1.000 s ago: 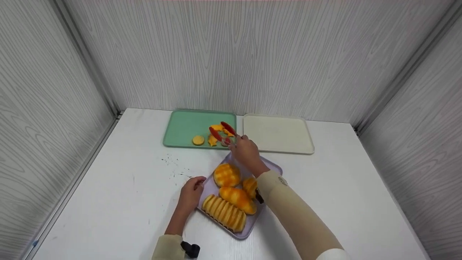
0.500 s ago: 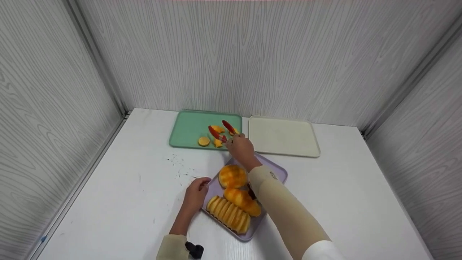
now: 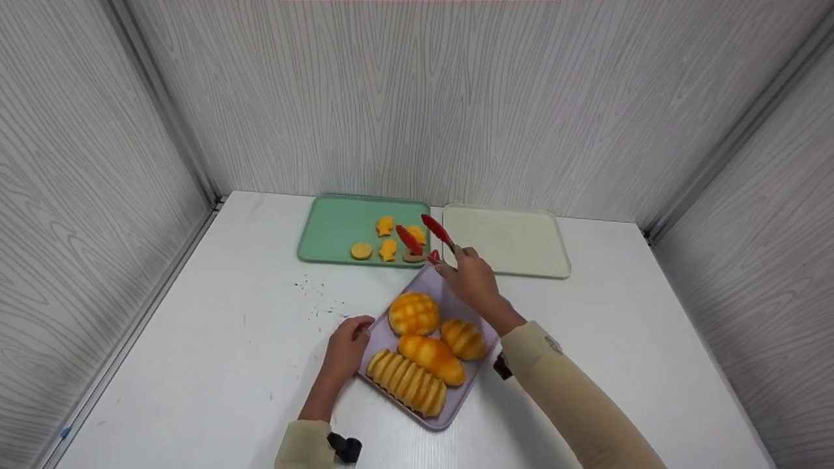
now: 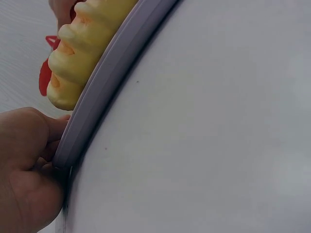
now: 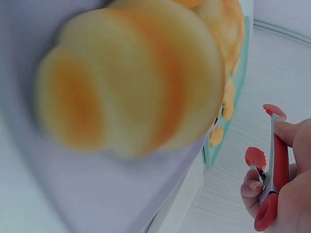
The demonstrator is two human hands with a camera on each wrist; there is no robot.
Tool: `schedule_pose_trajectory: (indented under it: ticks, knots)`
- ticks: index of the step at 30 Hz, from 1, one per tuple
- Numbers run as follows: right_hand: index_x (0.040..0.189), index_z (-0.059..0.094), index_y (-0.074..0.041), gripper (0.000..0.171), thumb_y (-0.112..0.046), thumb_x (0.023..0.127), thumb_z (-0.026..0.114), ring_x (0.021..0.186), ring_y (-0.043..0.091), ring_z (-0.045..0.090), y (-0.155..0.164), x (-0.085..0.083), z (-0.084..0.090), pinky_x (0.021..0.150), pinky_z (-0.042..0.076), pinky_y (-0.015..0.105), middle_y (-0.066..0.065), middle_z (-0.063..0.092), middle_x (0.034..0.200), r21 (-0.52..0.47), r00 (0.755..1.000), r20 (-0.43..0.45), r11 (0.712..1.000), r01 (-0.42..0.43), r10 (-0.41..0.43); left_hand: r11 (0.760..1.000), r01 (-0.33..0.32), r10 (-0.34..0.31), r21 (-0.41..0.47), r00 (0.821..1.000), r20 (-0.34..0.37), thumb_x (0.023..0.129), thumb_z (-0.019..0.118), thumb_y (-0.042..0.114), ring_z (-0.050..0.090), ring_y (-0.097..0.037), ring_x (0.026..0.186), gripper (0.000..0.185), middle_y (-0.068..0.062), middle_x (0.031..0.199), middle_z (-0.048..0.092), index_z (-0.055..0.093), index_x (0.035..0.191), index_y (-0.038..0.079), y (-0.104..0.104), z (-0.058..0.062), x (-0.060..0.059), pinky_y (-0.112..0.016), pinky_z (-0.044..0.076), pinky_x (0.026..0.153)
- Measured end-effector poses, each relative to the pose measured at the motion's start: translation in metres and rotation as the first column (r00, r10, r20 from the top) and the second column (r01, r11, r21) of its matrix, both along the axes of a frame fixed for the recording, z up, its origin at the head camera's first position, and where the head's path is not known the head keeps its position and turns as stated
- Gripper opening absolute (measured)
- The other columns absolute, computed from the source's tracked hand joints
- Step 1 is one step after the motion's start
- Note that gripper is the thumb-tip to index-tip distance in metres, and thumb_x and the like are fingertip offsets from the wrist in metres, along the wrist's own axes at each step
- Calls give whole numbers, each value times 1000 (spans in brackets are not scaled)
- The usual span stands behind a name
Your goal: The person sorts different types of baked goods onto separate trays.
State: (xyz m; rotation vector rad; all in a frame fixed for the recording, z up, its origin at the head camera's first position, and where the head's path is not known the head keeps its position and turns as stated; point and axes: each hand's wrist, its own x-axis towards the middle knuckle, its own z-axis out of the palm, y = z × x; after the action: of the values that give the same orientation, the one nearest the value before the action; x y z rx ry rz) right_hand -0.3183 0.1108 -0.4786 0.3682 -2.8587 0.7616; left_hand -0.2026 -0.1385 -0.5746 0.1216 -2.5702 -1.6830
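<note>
My left hand (image 3: 347,345) grips the left rim of a lilac tray (image 3: 433,283), which lies slanted on the table; the left wrist view shows its fingers at the tray's rim (image 4: 82,126). On this tray lie a round scored bun (image 3: 414,314), a croissant (image 3: 462,339), a long glossy bun (image 3: 431,358) and a ridged loaf (image 3: 406,383). My right hand (image 3: 472,280) holds red-tipped tongs (image 3: 410,240), their tips spread with nothing between them. The tips hang over the right end of a green tray (image 3: 345,221). In the right wrist view the fingers wrap the tongs' red handle (image 5: 280,162).
Small orange fish-shaped pieces (image 3: 388,250), a round yellow biscuit (image 3: 361,251) and a pinkish-brown piece (image 3: 412,256) lie on the green tray. A cream tray (image 3: 505,241) stands to its right. Grey panels (image 3: 404,98) enclose the back and sides. Dark specks mark the table (image 3: 260,312).
My right hand and the spread tongs have moved to the right, uncovering the orange piece at the back and the croissant. The left hand keeps its place on the lilac tray.
</note>
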Motion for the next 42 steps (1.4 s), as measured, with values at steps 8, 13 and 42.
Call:
schedule_pose_trajectory:
  ticks: [8,13,42]
  knots:
    - [141,55,-1,62,-36,93,72,107,36,65,51,49,4,97,53,50,20,61,130,-47,1000,-6,998,-31,31,1000,-10,10,-2,1000,26,101,53,9,59,-23,109,29,-10,119,65,65,128,7,0,2,0,-43,50,97]
    - [147,50,-4,68,-39,93,72,115,34,60,79,79,2,101,51,50,16,58,136,-78,997,57,996,-42,46,1000,2,-2,-9,1000,22,101,52,9,59,-24,110,30,-10,119,65,65,128,7,2,1,-1,-45,49,98]
    - [141,59,-15,63,-33,85,81,96,17,57,157,188,-33,79,51,33,-2,60,136,-35,979,203,999,30,-23,1000,10,-9,-23,1000,24,102,52,11,58,-23,109,30,-9,120,65,65,129,8,0,-2,-3,-43,48,98]
